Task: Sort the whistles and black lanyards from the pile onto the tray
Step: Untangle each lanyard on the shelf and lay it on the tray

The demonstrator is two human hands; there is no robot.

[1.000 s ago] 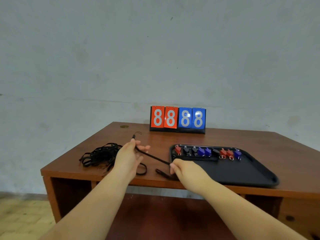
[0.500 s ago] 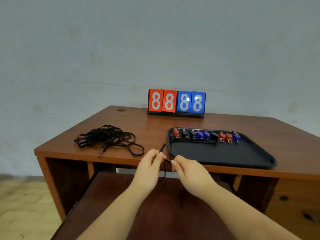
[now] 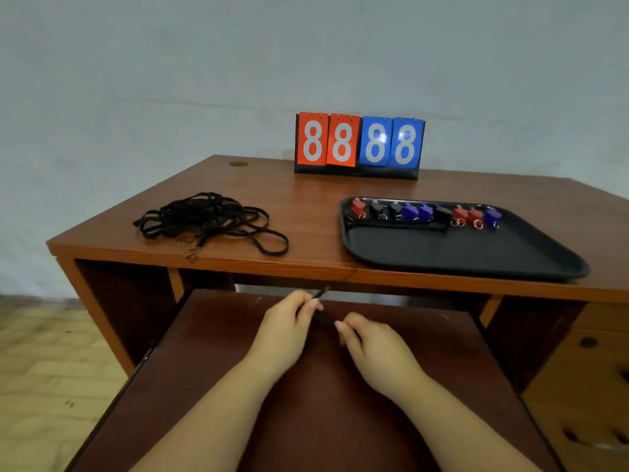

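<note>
While I am folding this one black lanyard (image 3: 320,296) down by the pulled-out shelf (image 3: 306,386), below the front edge of the surface (image 3: 306,267), I am pinching it from both ends: my left hand (image 3: 286,327) is nipping the strand with its clip end poking up past my fingertips, and my right hand (image 3: 374,345) is curling its fingers round the other part close beside it. Most of the cord is hiding between my hands (it is thin, dark and blurred against the dark shelf), so I cannot tell how neatly it is bunched.

As I judge it, a loose loop could be slipping out and unravelling when I lift it toward the tray (image 3: 459,257). If I am setting it down carelessly, I could be knocking the row of whistles (image 3: 425,212) lined along the tray's far side, or disturbing the folded lanyard (image 3: 398,224) lying just in front of them.

Further left, the tangled pile (image 3: 207,221) is waiting, with one loop trailing near the surface's front edge; snagging it could be dragging the pile off. Behind stands the scoreboard (image 3: 359,144).
</note>
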